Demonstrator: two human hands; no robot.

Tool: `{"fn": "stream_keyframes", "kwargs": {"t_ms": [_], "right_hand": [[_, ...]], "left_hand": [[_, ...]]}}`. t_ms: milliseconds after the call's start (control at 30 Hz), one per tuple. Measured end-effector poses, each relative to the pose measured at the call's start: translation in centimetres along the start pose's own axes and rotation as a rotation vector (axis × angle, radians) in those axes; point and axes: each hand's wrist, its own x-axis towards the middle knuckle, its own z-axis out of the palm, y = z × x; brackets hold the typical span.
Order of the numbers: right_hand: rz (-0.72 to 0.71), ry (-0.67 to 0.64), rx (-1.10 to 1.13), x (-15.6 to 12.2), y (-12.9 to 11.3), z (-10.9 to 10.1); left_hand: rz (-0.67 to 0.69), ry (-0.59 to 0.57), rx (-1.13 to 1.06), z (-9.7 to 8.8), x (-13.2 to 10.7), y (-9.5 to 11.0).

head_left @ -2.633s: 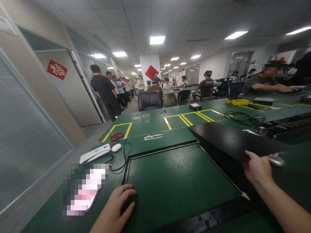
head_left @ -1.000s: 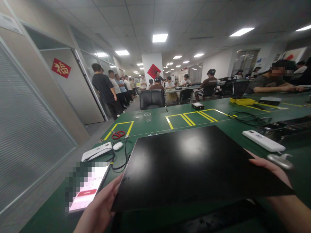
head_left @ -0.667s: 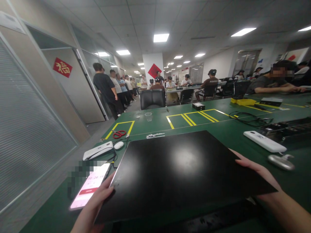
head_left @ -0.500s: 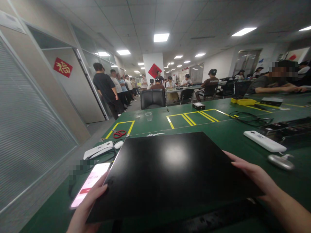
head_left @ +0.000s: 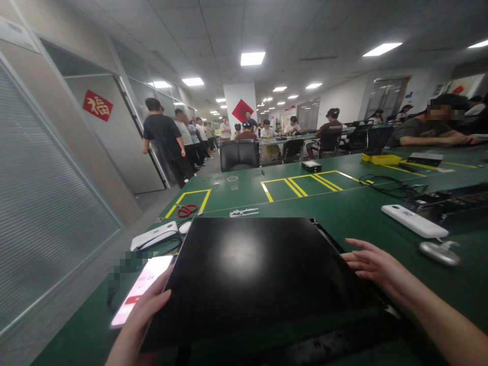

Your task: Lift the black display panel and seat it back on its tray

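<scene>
The grip is uneven: left hand (head_left: 139, 320) clasps the black panel (head_left: 251, 269) at lower centre of the frame, right hand (head_left: 375, 267) rests open-fingered on its right edge, so it could slide onto the phone (head_left: 139, 290).

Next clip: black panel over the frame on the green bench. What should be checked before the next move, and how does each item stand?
1. Black panel lined up with frame: not ok, the frame's right rail shows uncovered.
2. Left hand grip on the panel's left edge: cannot tell, the fingers are hidden beneath.
3. Right hand steadying: ok, open, fingertips at the panel's right edge.
4. Phone clear of the panel: cannot tell, it lies right beside the left edge.
5. White device and silver object clear: ok, both lie apart to the right.
</scene>
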Motion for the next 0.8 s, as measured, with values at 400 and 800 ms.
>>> {"fn": "stream_keyframes", "kwargs": {"t_ms": [400,800], "right_hand": [[-0.121,0.078,-0.129,0.4,0.3,0.0],[-0.133,0.137,-0.138,1.0,0.5,-0.1]], "left_hand": [[0.037,-0.068,0.013,0.0,0.2,-0.4],[0.062,-0.036,0.010,1.2,-1.1,0.1]]}}
